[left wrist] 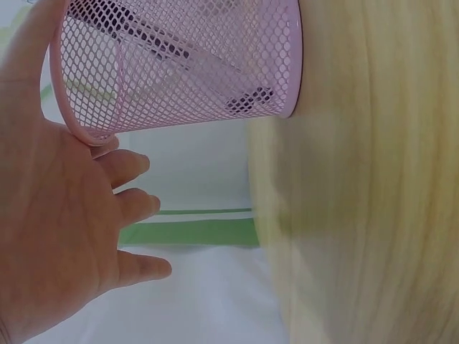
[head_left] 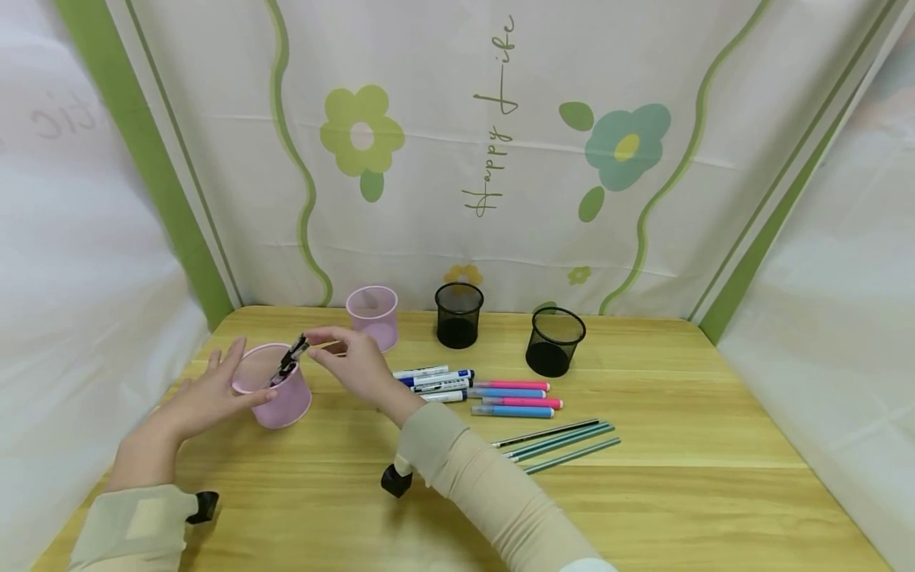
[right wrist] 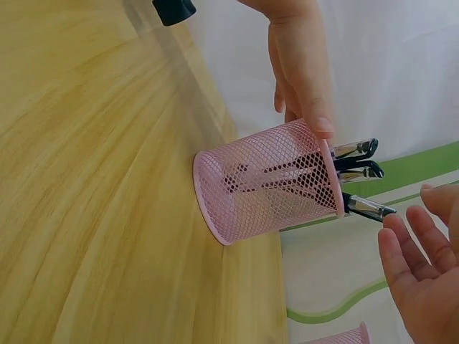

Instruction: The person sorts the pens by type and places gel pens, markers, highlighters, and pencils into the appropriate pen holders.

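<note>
At the left of the table a pink mesh pen cup (head_left: 284, 405) stands upright, holding a few clear-and-black pens (head_left: 288, 361) that lean on its rim. My left hand (head_left: 207, 393) holds this cup at the rim, thumb on the near side and fingers around the outer side. The right hand (head_left: 360, 365) is at the cup's right, beside the pens' upper ends. In the right wrist view its fingers (right wrist: 419, 251) are spread loosely. One fingertip is at the tip of the lowest pen (right wrist: 368, 207), and the thumb stands apart from it.
Behind are a second pink mesh cup (head_left: 374, 324) and two black mesh cups (head_left: 457, 326). Mid-table lie several white markers (head_left: 439, 384), pink and blue pens (head_left: 518, 403) and several thin pencils (head_left: 565, 441). A printed curtain (head_left: 500, 246) hangs behind the table.
</note>
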`<state>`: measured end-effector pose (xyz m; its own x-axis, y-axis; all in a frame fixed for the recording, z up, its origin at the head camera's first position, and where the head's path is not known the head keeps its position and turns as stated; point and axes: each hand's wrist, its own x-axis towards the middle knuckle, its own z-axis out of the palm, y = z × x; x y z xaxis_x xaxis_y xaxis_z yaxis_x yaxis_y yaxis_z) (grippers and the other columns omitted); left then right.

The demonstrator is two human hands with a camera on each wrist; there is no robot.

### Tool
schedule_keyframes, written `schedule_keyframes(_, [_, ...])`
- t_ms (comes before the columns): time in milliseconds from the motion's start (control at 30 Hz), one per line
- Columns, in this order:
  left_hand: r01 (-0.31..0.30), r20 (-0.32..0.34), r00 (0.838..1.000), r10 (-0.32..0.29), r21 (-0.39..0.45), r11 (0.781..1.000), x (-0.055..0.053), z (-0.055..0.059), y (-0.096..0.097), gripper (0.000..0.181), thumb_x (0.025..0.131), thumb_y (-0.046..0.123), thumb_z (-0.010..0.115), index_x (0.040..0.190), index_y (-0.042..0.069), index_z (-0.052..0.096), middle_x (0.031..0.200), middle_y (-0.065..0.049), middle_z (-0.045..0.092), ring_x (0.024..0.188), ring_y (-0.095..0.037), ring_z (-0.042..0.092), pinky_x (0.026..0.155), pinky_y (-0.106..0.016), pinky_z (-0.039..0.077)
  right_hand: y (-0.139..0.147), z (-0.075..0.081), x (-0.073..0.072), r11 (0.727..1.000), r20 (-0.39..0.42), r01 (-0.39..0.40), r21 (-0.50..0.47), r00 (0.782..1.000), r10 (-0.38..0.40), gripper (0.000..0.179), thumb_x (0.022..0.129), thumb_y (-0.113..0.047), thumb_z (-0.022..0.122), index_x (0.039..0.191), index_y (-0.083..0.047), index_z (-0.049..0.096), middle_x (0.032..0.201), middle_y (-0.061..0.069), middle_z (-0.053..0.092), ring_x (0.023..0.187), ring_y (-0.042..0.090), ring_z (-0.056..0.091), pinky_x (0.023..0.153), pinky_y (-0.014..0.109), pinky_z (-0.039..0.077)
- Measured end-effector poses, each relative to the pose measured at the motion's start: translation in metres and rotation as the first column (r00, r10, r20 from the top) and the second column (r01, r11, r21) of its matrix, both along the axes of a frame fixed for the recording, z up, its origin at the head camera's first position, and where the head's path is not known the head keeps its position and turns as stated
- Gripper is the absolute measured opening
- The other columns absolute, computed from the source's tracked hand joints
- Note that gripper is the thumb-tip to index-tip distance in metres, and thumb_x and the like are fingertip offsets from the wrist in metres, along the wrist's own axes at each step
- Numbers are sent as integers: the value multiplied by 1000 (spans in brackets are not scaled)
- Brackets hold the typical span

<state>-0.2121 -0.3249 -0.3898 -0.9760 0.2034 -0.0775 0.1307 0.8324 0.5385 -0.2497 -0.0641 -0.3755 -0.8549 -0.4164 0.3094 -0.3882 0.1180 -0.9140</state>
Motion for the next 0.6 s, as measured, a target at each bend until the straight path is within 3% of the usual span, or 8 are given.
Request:
schedule_keyframes(167, [-3, 0, 1000, 3, 1, 1000, 2, 3, 2, 115, 97, 56, 64, 161, 6, -17, 160, -40, -8, 142, -66, -7, 103, -82, -11, 5, 4, 1, 1000, -14, -19, 15, 1000, 20, 27, 99, -11, 69, 126, -7, 72, 122, 2, 74, 92, 2, 67, 80, 17, 55])
schedule_keyframes(400, [-10, -84, 996, 2, -93, 996, 3, 14, 3, 105, 98, 56, 62, 165, 13, -8, 157, -45, 7, 130, -74, 26, 97, -83, 27, 12, 6, -3, 999, -26, -12, 31, 1000, 13, 28, 100, -13, 69, 127, -7, 71, 120, 0, 74, 95, 3, 65, 81, 17, 54])
schedule_keyframes(600, [-18, -148, 989, 5, -86, 996, 3, 26, 5, 90, 102, 55, 56, 167, 16, 7, 154, -39, 31, 131, -65, 38, 95, -76, 37, 23, 8, -6, 999, -29, -30, 38, 999, 31, 29, 101, -15, 67, 130, -9, 70, 119, 1, 74, 98, 5, 65, 83, 19, 53])
